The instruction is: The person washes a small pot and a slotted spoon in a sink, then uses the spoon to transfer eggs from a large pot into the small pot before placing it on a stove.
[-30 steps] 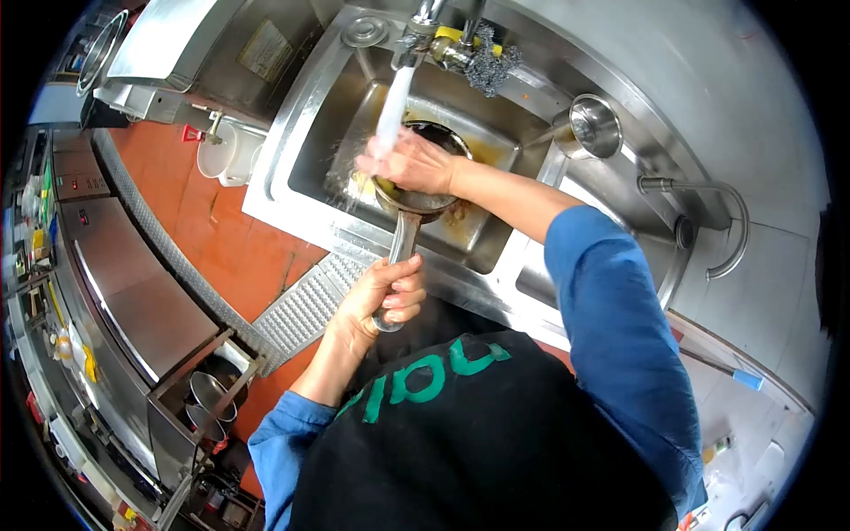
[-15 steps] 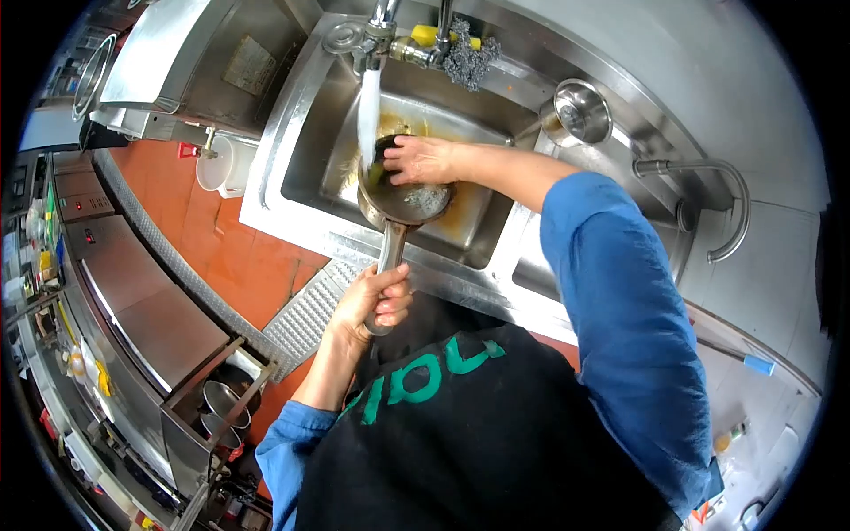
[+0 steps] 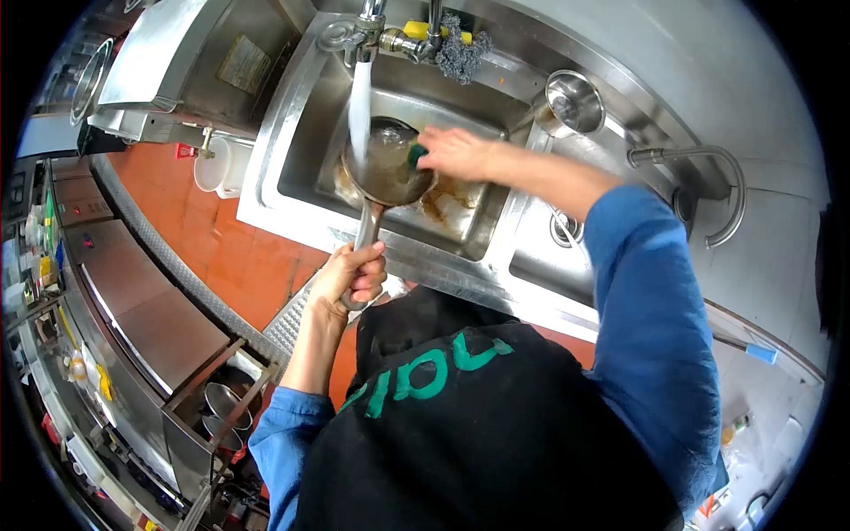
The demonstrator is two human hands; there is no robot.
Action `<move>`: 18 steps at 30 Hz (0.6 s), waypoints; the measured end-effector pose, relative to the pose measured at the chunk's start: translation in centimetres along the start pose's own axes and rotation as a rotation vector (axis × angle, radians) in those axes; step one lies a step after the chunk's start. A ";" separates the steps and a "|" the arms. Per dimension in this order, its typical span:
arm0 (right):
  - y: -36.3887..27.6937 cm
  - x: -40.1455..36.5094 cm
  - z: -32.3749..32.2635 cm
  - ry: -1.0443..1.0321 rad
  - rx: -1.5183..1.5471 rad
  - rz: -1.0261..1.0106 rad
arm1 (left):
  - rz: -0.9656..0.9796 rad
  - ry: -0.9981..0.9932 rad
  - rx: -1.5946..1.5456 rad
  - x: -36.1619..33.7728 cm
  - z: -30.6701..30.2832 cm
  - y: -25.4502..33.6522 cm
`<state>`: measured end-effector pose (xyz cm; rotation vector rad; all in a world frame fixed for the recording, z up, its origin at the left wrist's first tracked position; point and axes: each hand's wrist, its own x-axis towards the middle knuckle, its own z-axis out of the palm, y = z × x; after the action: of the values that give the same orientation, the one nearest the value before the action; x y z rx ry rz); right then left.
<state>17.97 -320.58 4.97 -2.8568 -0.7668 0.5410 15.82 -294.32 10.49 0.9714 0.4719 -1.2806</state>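
Observation:
My left hand (image 3: 345,276) is wrapped round the long metal handle of a round pan (image 3: 397,184), which I hold over the left sink basin (image 3: 305,159). Cloudy water lies in the pan, and a stream from the faucet (image 3: 365,42) runs into its left side. At the pan's right rim, my right hand (image 3: 456,153) pinches a dark green scouring pad (image 3: 416,156). Its fingers are closed on the pad, most of which they hide. Brownish water stains the basin floor beside the pan.
Behind the basin lie a grey steel-wool scrubber (image 3: 460,57) and something yellow (image 3: 413,30). A metal pot (image 3: 575,102) stands at the back of the right-hand sink, near a curved spout (image 3: 722,159). A white bucket (image 3: 221,165) is left of the sink.
My right hand has moved from inside the pan to its right rim, bringing the green pad into clearer view. The pan and my left hand have shifted slightly left in view.

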 end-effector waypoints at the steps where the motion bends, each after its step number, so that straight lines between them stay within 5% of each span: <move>1: 2.4 0.5 0.9 0.111 -0.200 -0.090 | -0.028 -0.061 -0.071 -0.3 0.4 -0.1; 4: 2.3 2.2 -4.2 0.074 -0.439 -0.133 | -0.077 -0.135 -0.151 -0.7 0.9 -0.3; 7: -0.8 3.8 -6.4 0.548 0.030 0.056 | -0.085 -0.138 -0.197 -0.4 0.4 -0.8; 9: -4.5 3.8 -7.0 0.352 0.459 0.099 | -0.160 -0.172 -0.277 0.8 -0.3 -1.3; 13: -3.9 5.8 -1.4 0.401 0.210 -0.302 | -0.149 -0.096 -0.139 0.2 1.5 -1.1; 15: -2.6 7.0 -0.1 0.327 0.243 -0.054 | -0.128 -0.081 -0.104 0.2 1.7 -1.6; 16: -2.4 6.9 -2.2 0.356 0.770 0.285 | -0.099 -0.073 -0.064 0.2 1.7 -1.7; 17: 1.2 7.8 2.2 0.412 0.139 0.103 | -0.098 -0.072 -0.066 0.3 1.9 -1.6; 18: 2.0 6.6 2.8 0.410 0.163 0.214 | -0.043 -0.011 -0.016 0.1 2.0 -1.6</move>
<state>23.18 -318.86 -0.06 -2.7707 -0.3357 0.0264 13.97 -296.04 10.96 0.9449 0.4968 -1.3182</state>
